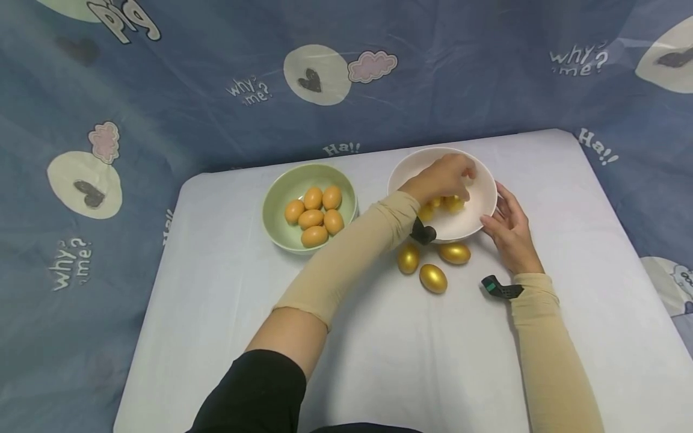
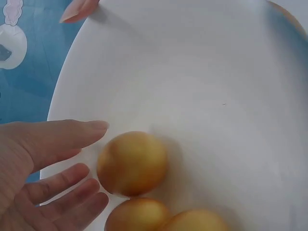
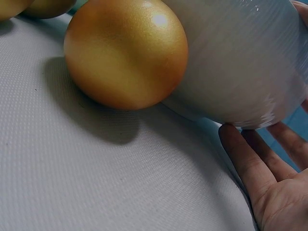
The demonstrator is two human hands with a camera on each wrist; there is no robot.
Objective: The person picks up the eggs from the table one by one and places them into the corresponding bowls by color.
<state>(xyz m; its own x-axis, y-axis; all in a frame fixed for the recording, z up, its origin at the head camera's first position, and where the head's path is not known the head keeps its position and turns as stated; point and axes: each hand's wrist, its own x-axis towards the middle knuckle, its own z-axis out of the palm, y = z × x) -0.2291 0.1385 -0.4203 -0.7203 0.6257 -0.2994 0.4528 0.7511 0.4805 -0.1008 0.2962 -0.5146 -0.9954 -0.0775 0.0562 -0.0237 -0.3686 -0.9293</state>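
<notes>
My left hand (image 1: 445,176) is inside the white bowl (image 1: 476,213), its arm crossing the table from the left. In the left wrist view, the thumb and loosely bent fingers are beside a golden egg (image 2: 132,163), with nothing between them. More golden eggs lie against it in the bowl, partly hidden by my left hand in the head view. My right hand (image 1: 510,231) holds the bowl's right side, thumb at the rim and fingers around the outside. Close to the bowl's front, three golden eggs (image 1: 434,278) lie on the table.
A green bowl (image 1: 273,225) with several brownish-orange eggs (image 1: 311,218) stands left of the white bowl. Both stand on a white-covered table (image 1: 216,313). A blue printed curtain (image 1: 206,78) hangs along the table's back and sides.
</notes>
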